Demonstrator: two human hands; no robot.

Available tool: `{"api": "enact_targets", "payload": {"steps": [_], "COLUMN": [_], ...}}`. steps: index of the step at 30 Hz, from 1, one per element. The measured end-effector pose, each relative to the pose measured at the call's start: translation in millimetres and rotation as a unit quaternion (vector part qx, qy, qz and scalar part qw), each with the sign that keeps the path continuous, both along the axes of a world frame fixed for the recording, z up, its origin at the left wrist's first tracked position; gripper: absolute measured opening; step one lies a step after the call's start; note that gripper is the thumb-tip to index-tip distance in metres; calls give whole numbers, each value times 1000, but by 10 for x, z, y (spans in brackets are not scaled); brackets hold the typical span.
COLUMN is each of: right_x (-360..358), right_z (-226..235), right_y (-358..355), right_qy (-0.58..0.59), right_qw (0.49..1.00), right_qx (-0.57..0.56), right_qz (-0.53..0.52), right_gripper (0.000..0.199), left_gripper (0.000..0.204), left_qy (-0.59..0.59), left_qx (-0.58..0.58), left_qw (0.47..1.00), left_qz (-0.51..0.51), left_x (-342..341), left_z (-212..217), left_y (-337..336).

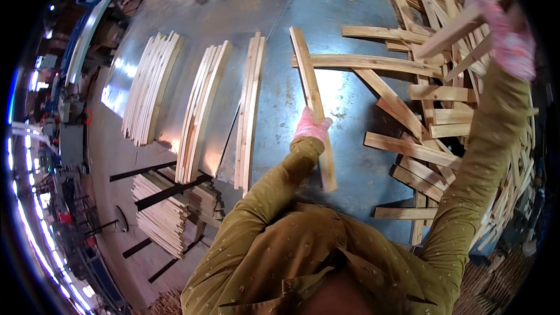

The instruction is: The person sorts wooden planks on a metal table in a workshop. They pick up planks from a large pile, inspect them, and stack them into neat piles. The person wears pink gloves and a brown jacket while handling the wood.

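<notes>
Hands were well apart. The left hand (311, 126) was clamped on a plank (308, 81) near its middle, over the worktop (353, 175); right hand (512, 44) blurred at the loose boards (452, 116), grip unclear. Judged: plank needed level lifting, clear of the crossing board (373, 63).

We find no legible text, label, brand, number or sign on the wooden strips (306, 76), the worktop (275, 122) or the sleeves (489, 146); we record none elsewhere.
</notes>
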State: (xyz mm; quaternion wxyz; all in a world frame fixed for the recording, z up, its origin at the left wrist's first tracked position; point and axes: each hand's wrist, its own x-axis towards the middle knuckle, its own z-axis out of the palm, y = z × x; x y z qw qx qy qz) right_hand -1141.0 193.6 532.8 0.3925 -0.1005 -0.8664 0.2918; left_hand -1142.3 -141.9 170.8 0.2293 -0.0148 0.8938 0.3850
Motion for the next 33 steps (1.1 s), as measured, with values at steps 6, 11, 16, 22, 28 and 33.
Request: {"api": "enact_targets", "payload": {"steps": [6,11,16,22,28,33], "right_x": [123,241,684,668,976,1504], "right_z": [-529,-3035,-3465,-3100,-3490,-3604], "right_y": [-742,-1098,-1540,-1750,-1996,-2173], "right_qy": [-139,-164,-32,-109,-197,-72], "right_qw": [764,361,359,494,531,459], "right_qx": [-500,-816,-883,-809,-809,-868], "right_qz": [382,422,301,300,159,174], "right_gripper": [48,62,62,61,41,56], "left_gripper": [87,110,104,73,59,52], "left_qy": [188,132,157,-367,-168,-75], "left_qx": [-203,-427,-287,356,279,-146], "left_qw": [960,895,945,855,945,984], "left_qz": [-42,-11,-20,91,-36,-70], "left_x": [-26,-57,63,445,203,405], "left_z": [635,832,688,1112,351,1303], "left_y": [-1030,-1389,-1434,-334,-412,-772]}}
